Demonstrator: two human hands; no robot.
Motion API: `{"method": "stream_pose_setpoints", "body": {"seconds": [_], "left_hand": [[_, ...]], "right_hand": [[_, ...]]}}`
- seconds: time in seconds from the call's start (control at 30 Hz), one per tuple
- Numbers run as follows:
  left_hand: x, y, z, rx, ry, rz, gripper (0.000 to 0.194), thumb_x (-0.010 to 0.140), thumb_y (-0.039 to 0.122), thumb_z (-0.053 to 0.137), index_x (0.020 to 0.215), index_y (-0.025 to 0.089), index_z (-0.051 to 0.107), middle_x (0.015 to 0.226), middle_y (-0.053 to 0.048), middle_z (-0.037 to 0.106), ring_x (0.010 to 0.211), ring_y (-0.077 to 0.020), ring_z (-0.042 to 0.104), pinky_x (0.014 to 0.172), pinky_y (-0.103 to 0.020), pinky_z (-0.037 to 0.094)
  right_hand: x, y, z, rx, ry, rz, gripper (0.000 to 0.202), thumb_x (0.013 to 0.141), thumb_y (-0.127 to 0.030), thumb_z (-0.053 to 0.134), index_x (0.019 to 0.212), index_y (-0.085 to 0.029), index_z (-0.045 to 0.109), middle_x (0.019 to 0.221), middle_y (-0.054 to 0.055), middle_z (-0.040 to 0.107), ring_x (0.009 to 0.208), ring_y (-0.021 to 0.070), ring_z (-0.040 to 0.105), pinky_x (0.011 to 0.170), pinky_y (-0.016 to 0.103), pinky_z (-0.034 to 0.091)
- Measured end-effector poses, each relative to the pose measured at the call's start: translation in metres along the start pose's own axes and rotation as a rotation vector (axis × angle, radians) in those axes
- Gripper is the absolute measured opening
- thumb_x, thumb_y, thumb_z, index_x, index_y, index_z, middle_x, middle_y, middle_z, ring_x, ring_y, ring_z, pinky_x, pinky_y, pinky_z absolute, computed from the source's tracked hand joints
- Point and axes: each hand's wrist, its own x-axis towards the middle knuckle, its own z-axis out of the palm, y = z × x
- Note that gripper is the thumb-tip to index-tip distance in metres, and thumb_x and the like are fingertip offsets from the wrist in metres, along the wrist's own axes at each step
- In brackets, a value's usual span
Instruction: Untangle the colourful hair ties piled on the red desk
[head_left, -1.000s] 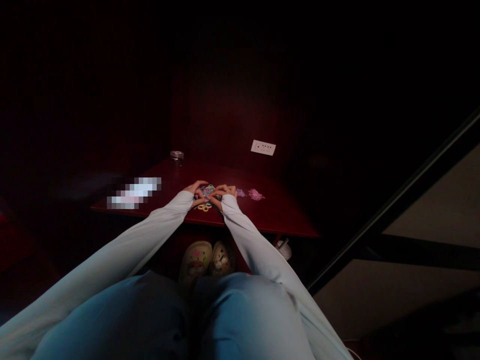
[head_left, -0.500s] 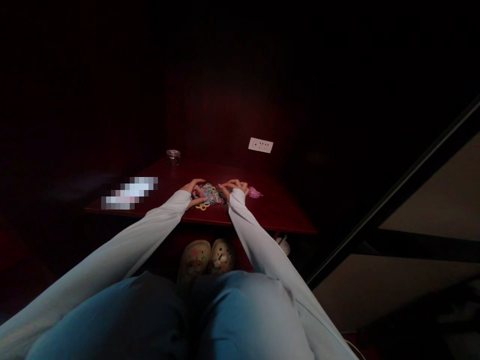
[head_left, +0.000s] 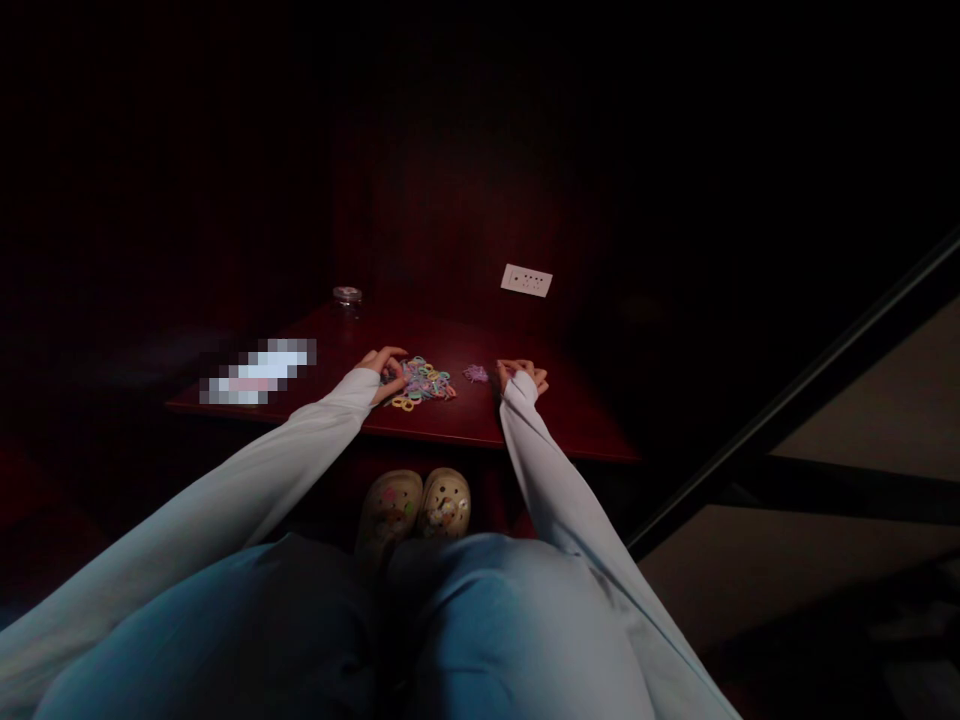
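Note:
A loose heap of small multicoloured hair ties [head_left: 426, 380] lies on the dark red tabletop, with a few yellow ones at its front edge. My left hand [head_left: 385, 370] rests at the heap's left side, fingers curved but apart, its fingertips touching or just above the ties. To the right of the heap is a small separate bunch of purple-pink ties [head_left: 475, 373]. Just right of that bunch is my right hand [head_left: 520, 374], its fingers curled in with thumb and forefinger close together. Whatever lies between those fingertips is too small to make out.
A clear jar with a lid [head_left: 347, 301] stands at the back left of the table [head_left: 585, 420]. A blurred-out pale object [head_left: 259, 372] lies on the left. A white wall socket [head_left: 526, 280] is behind. Clogs [head_left: 446, 503] show below the table's front edge.
My right hand has moved right, away from the multicoloured heap. The purple-pink bunch, before on that hand's right, is now on its left and nearer the heap. My left hand stays by the heap.

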Motion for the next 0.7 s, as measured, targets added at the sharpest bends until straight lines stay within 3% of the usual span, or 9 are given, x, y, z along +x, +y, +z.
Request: {"method": "stream_pose_setpoints", "body": {"seconds": [0.1, 0.2, 0.33, 0.7], "left_hand": [[0.0, -0.003, 0.001, -0.013, -0.003, 0.0, 0.038, 0.08, 0.04, 0.066, 0.114, 0.024, 0.061, 0.078, 0.001, 0.07, 0.078, -0.0204, 0.055, 0.076, -0.032, 0.045], [0.001, -0.008, 0.002, -0.018, -0.007, -0.004, 0.036, 0.081, 0.043, 0.064, 0.112, 0.025, 0.062, 0.077, 0.001, 0.069, 0.078, -0.0204, 0.055, 0.076, -0.032, 0.044], [0.003, -0.014, 0.004, -0.016, -0.039, -0.024, 0.035, 0.081, 0.044, 0.062, 0.109, 0.024, 0.062, 0.074, 0.001, 0.068, 0.079, -0.0212, 0.056, 0.077, -0.033, 0.045], [0.002, -0.02, 0.004, -0.024, -0.034, -0.008, 0.036, 0.079, 0.044, 0.063, 0.109, 0.024, 0.064, 0.073, 0.0, 0.069, 0.077, -0.0212, 0.057, 0.076, -0.033, 0.047]], "right_hand": [[-0.007, 0.01, -0.014, -0.022, -0.024, 0.09, 0.025, 0.089, -0.046, 0.065, 0.098, -0.029, 0.082, 0.118, 0.007, 0.067, 0.115, 0.031, 0.041, 0.097, 0.044, 0.028], [-0.012, 0.011, -0.023, -0.111, -0.143, -0.012, 0.021, 0.086, -0.044, 0.071, 0.097, -0.03, 0.081, 0.119, 0.006, 0.065, 0.117, 0.0308, 0.041, 0.098, 0.042, 0.026], [-0.015, 0.002, -0.024, -0.264, -0.266, -0.17, 0.02, 0.09, -0.045, 0.069, 0.101, -0.032, 0.079, 0.125, 0.005, 0.062, 0.118, 0.0284, 0.041, 0.098, 0.039, 0.025], [-0.011, -0.001, -0.019, -0.322, -0.263, -0.226, 0.02, 0.095, -0.04, 0.064, 0.096, -0.027, 0.079, 0.127, 0.006, 0.061, 0.119, 0.0283, 0.04, 0.095, 0.039, 0.025]]}}
